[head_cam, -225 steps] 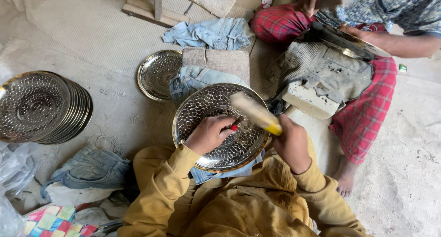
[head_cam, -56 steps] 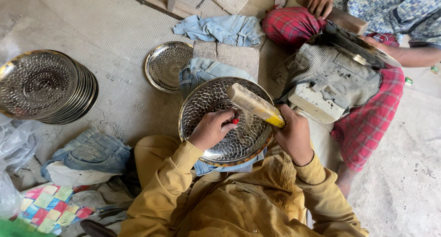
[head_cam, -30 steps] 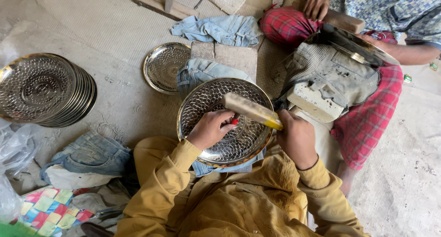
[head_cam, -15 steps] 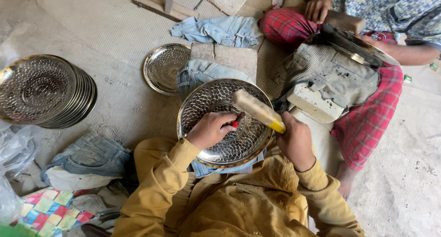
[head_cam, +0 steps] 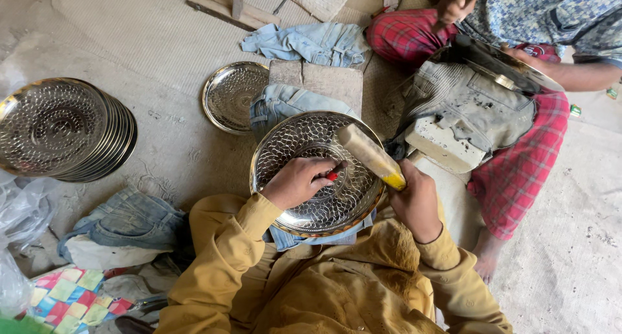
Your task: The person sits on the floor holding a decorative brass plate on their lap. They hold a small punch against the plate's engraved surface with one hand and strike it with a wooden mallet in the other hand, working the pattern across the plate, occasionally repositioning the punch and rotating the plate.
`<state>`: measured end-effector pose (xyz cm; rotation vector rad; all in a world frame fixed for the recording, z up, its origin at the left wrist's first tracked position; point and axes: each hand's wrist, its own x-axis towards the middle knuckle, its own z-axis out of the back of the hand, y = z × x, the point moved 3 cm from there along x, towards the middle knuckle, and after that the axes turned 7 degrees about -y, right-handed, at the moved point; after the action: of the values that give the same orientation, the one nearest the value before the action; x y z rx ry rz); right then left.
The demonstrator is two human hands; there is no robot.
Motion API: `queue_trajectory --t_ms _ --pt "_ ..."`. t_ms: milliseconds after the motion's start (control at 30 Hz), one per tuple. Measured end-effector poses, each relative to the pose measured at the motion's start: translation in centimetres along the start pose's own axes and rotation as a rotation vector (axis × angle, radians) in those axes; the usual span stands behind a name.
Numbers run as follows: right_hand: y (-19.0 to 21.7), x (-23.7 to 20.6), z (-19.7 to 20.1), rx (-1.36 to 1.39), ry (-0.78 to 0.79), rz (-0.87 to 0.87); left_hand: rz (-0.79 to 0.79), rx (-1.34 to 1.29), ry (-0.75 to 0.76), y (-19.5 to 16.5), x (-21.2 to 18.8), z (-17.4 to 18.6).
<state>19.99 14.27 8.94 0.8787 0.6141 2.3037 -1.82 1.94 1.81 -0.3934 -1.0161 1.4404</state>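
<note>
A round, patterned metal plate [head_cam: 304, 146] rests on denim cloth in front of me. My left hand [head_cam: 298, 182] lies on the plate and pinches a small red-handled punch [head_cam: 332, 176] against its surface. My right hand [head_cam: 414, 201] grips a wooden mallet [head_cam: 366, 154] whose head hangs over the plate's right part. I wear mustard-yellow sleeves.
A stack of similar plates [head_cam: 61, 130] sits at the left and a single plate [head_cam: 232, 95] behind mine. Denim rags [head_cam: 311, 42] and a wooden block [head_cam: 321, 80] lie on the floor. Another person in red checked trousers [head_cam: 525, 146] sits at the right with a plate on the lap.
The mallet has swung up and down over the plate between frames; now its head is just above the plate's right part. My left hand has stayed on the punch.
</note>
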Motion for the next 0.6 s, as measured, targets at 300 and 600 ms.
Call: queue_trajectory --t_ms 300,600 --pt "-0.8 -0.34 -0.11 -0.164 0.027 0.065 0.051 0.027 0.057 -0.1 -0.04 0.22" --pt "-0.31 -0.86 -0.21 -0.282 0.025 0.112 0.047 0.017 0.064 0.11 -0.02 0.28"
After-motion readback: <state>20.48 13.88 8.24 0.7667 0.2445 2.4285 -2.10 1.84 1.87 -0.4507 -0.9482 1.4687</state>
